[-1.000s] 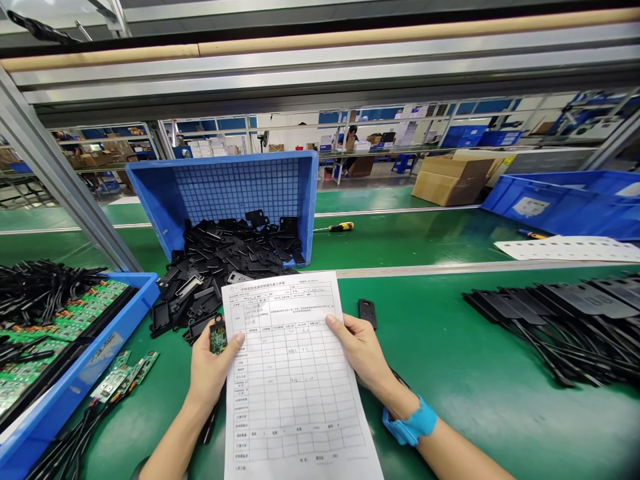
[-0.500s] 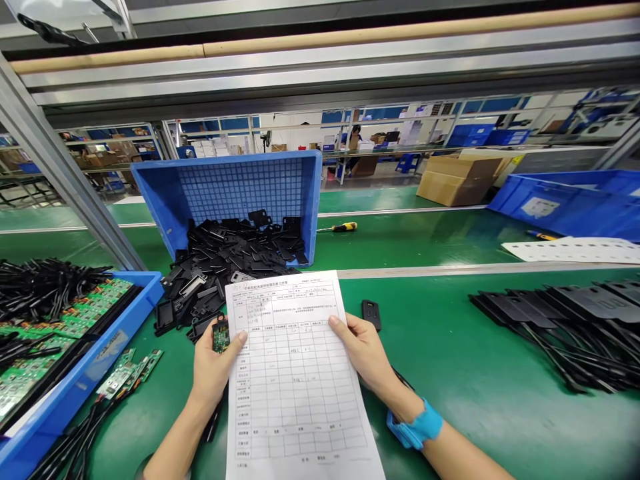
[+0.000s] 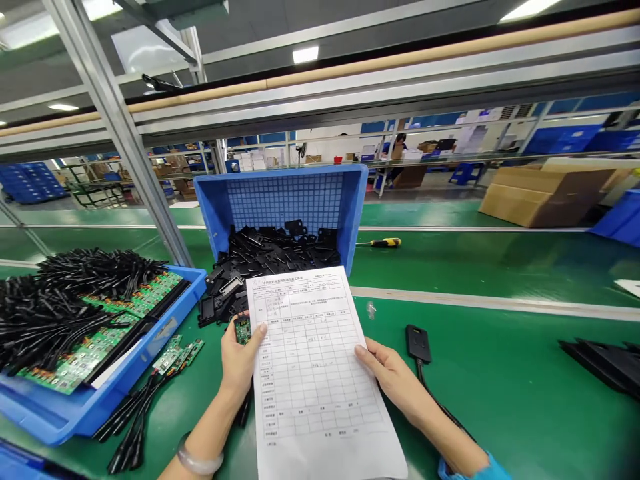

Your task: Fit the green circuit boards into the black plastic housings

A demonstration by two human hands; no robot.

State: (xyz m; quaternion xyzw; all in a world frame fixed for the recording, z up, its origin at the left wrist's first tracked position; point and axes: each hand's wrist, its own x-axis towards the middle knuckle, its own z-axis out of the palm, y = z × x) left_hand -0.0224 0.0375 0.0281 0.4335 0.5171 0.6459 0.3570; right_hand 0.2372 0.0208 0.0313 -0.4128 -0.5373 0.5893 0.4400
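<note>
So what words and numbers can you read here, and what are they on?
"88", it seems: small display on the circuit board in the left hand.
Sheet of paper: printed Chinese heading and table labels, too small to read surely; handwriting too faint.
Green boards in the blue tray: markings too small.

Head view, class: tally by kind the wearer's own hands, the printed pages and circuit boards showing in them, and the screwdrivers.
Left hand and right hand: 2
Printed page: 1
Circuit board: 1
Screwdriver: 1
Total: 5
</note>
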